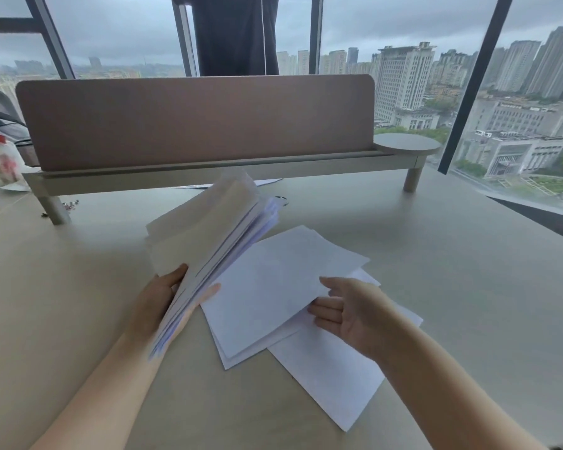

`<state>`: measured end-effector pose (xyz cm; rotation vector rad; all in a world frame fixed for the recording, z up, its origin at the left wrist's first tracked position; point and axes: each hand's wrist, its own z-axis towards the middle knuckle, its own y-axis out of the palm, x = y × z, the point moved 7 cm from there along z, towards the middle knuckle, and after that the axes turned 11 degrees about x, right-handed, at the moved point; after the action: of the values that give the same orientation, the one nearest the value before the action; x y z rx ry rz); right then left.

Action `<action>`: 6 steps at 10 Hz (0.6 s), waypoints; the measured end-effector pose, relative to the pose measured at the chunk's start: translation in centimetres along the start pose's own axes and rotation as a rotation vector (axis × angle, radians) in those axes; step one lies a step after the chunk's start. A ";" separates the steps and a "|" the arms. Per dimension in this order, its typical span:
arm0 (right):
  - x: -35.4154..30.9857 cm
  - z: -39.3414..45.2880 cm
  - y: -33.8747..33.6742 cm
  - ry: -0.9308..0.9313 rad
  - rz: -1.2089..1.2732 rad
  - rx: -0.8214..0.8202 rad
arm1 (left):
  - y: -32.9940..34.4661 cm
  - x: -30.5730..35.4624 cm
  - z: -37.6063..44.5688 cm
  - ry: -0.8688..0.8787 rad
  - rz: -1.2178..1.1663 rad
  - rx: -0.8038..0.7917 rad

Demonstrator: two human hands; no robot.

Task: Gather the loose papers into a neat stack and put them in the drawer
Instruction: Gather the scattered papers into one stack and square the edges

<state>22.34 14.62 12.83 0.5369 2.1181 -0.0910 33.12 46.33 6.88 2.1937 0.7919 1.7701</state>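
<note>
The loose white paper sheets [283, 287] fan flat on the beige desk [436, 271] under the open right hand [348, 313], just right of the tilted white paper stack [208, 241] the left hand [158, 300] grips

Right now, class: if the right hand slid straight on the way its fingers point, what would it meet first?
The right hand points left, so it would first meet the loose sheets at its fingertips; whether it already touches them is unclear.

The sheets [283, 284] spread in the middle of the frame are plain white with a faint bluish cast, and the raised bundle of papers [205, 241] left of them is white, shaded grey. The worktop [436, 254] is pale beige, the divider panel [192, 121] above dusty brownish-pink, and the garment [234, 34] at top centre black with a thin white stripe.
</note>
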 end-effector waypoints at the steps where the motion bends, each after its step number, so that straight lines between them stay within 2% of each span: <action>1: 0.7 -1.5 -1.4 0.046 0.198 0.013 | 1.2 0.7 -1.4 0.019 0.197 0.069; 2: 1.1 -3.1 -2.9 0.054 0.428 0.112 | 3.0 1.0 -3.1 0.007 0.242 0.073; 3: 1.0 -3.5 -2.8 0.050 0.594 0.172 | 3.5 0.3 -3.6 -0.056 0.164 0.025; 4: 0.7 -2.5 -1.9 0.059 0.678 0.203 | 2.0 0.1 -2.7 -0.042 0.143 0.045; 6: -0.1 -0.9 0.5 -0.007 0.614 0.180 | 2.4 0.2 -2.9 -0.083 0.153 -0.008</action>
<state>21.87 15.27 13.46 1.2646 1.8602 0.0671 31.07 43.91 8.91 2.3625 0.6132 1.7322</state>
